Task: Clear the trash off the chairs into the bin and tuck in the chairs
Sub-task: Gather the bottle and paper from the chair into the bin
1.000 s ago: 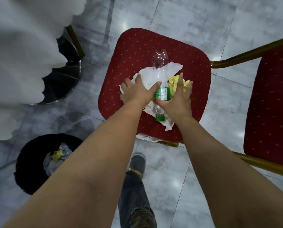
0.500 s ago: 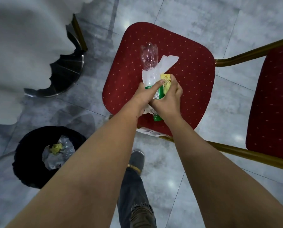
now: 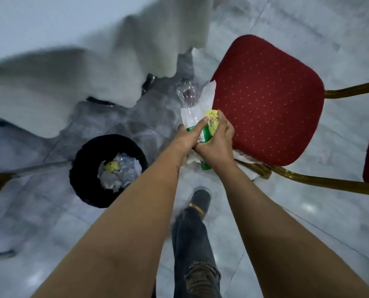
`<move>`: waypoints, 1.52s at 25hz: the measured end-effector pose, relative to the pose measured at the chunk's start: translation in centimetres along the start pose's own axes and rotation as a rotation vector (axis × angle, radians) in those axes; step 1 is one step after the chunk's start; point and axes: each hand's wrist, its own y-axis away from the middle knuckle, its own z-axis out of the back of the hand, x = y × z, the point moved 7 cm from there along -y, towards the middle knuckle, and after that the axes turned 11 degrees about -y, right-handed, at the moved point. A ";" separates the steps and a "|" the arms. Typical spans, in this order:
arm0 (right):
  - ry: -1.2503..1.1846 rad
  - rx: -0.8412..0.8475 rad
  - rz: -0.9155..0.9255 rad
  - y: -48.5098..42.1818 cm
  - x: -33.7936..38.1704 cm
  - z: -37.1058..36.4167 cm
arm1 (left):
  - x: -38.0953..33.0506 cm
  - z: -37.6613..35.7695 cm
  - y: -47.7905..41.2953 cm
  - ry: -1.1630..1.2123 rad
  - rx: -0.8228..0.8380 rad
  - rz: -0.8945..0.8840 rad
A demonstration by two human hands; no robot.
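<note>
Grey marble floor (image 3: 308, 222); white tablecloth (image 3: 71, 82) upper left; black bin (image 3: 80, 168) below it; red chair (image 3: 265, 100) bare; left hand (image 3: 186, 139), right hand (image 3: 216, 145) pressed together around bottle (image 3: 187, 97), paper, yellow wrapper (image 3: 212, 121), left of seat.

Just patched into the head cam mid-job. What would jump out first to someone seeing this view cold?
Both hands, the left hand and right hand, meet at centre, clutching a bundle of trash: a clear plastic bottle, white paper and a yellow wrapper. To the right is the red chair seat, now bare. Lower left stands the black bin, already holding trash.
</note>
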 end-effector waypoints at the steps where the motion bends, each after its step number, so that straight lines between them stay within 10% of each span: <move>1: 0.004 0.023 0.001 1.5 0.2 -2.1 | 1.8 2.1 0.8 -0.001 -0.036 0.026; 14: 0.052 0.434 -0.114 12.4 -2.0 -28.0 | 21.8 23.5 4.1 0.087 -0.175 0.236; 27: 0.270 0.489 -0.077 5.4 -5.8 -33.4 | 25.0 26.5 -3.1 0.111 -0.190 0.294; 38: 0.567 0.513 0.099 13.3 2.3 -28.5 | 20.4 30.0 8.2 -0.686 -0.321 0.011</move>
